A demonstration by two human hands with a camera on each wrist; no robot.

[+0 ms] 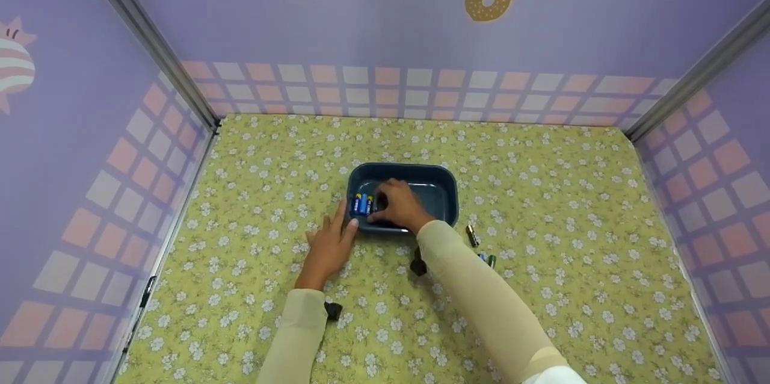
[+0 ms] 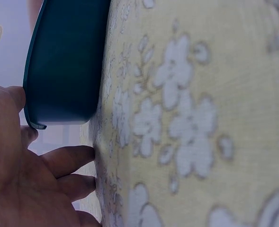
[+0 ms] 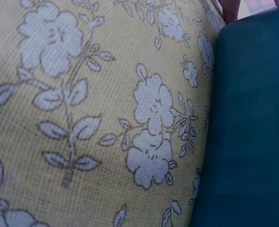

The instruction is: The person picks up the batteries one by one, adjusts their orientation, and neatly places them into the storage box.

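Note:
A dark teal plastic tray (image 1: 436,197) stands on the flowered cloth. Several blue batteries (image 1: 363,204) stand side by side at its left end. My right hand (image 1: 401,203) reaches over the tray's near rim, its curled fingers and thumb pinching a battery beside that row, mostly hidden by the fingers. At the near left corner, my left hand (image 1: 329,244) steadies the tray with fingers spread. In the left wrist view the thumb rests at the tray's rim (image 2: 28,85), while other fingertips (image 2: 85,153) touch the cloth. The right wrist view shows just the tray's outer wall (image 3: 253,123).
A dark battery with a gold end (image 1: 472,236) lies on the cloth right of the tray. Nearer, a green battery (image 1: 492,261) and a blue one lie partly behind my right sleeve (image 1: 475,294). Purple patterned walls (image 1: 391,29) enclose the back and both sides.

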